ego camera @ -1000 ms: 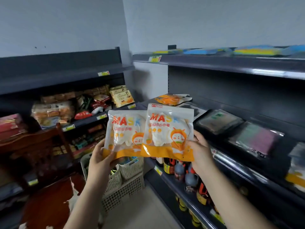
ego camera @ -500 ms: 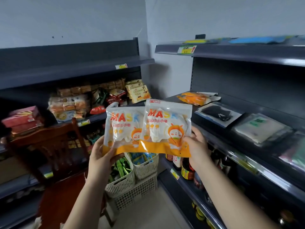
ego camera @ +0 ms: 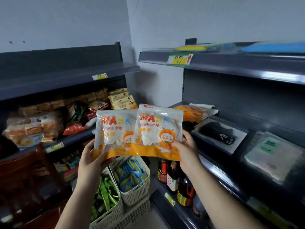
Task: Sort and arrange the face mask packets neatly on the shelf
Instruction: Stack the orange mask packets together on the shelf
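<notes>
Both orange-and-white mask packets are off the shelf, held upright in the air and overlapping at the middle. The left hand (ego camera: 92, 160) pinches the left mask packet (ego camera: 113, 134) by its bottom corner; the right hand (ego camera: 186, 149) grips the right mask packet (ego camera: 158, 131) at its lower edge. Further right, on the middle shelf (ego camera: 212, 164), an orange packet (ego camera: 193, 113), a black mask packet (ego camera: 217, 134) and a pale packet (ego camera: 274, 156) lie loosely, so the arranging looks unfinished.

White baskets (ego camera: 132, 195) w/ sachets, sauce bottles (ego camera: 171, 177), croissant packs (ego camera: 123, 101) nearby.
</notes>
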The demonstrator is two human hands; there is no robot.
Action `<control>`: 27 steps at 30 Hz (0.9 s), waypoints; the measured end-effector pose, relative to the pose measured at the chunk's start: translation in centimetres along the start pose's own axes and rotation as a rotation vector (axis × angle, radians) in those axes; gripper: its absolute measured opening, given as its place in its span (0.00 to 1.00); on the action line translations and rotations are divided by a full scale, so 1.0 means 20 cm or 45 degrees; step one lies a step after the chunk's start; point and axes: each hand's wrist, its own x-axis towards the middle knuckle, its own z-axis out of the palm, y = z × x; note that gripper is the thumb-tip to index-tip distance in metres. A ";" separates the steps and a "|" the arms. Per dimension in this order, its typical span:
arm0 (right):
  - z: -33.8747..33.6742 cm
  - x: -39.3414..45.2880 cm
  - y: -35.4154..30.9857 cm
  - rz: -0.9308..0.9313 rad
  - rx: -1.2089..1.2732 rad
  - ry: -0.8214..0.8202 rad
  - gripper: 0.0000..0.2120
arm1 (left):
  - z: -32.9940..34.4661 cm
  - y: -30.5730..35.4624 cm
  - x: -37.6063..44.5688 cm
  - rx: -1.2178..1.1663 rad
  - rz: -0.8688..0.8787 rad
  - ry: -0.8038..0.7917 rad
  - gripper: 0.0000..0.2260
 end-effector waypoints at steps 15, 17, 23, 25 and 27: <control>0.26 0.47 0.05 -0.031 0.114 0.373 0.26 | 0.16 -0.16 0.86 -0.062 -0.218 -0.362 0.16; 0.32 0.53 0.05 -0.072 0.135 0.445 0.26 | 0.18 -0.17 0.98 -0.070 -0.243 -0.426 0.16; 0.37 0.67 0.04 -0.155 0.206 0.617 0.28 | 0.25 -0.24 1.28 -0.141 -0.340 -0.592 0.15; 0.36 0.70 0.02 -0.201 0.229 0.648 0.28 | 0.30 -0.27 1.36 -0.142 -0.354 -0.648 0.15; 0.33 0.73 0.00 -0.260 0.226 0.706 0.29 | 0.35 -0.30 1.43 -0.156 -0.354 -0.704 0.16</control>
